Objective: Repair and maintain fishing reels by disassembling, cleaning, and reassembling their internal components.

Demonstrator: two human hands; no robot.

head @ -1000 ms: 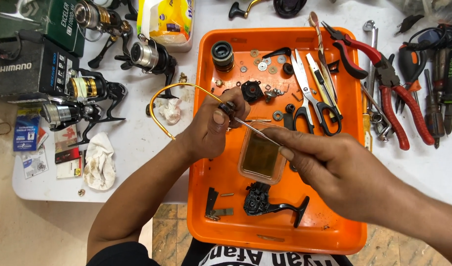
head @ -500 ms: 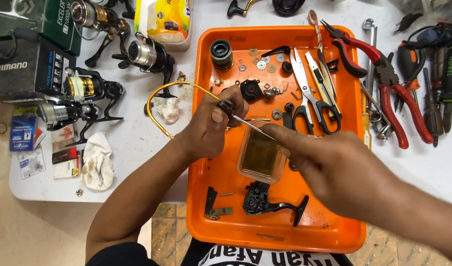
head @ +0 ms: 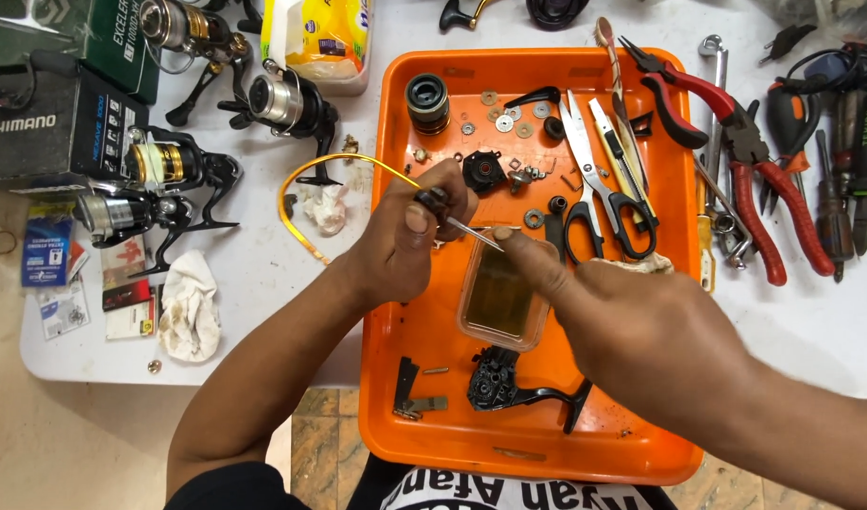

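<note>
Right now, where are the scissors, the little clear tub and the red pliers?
scissors (head: 596,179), head view, on the blades near the pivot.
clear tub (head: 501,300), head view, on its middle.
red pliers (head: 759,203), head view, on a red handle.

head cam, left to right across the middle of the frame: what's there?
Fishing reels → white rag → yellow strip → left hand pinching a small dark part → thin pin → clear tub → right hand → red-handled pliers.
</note>
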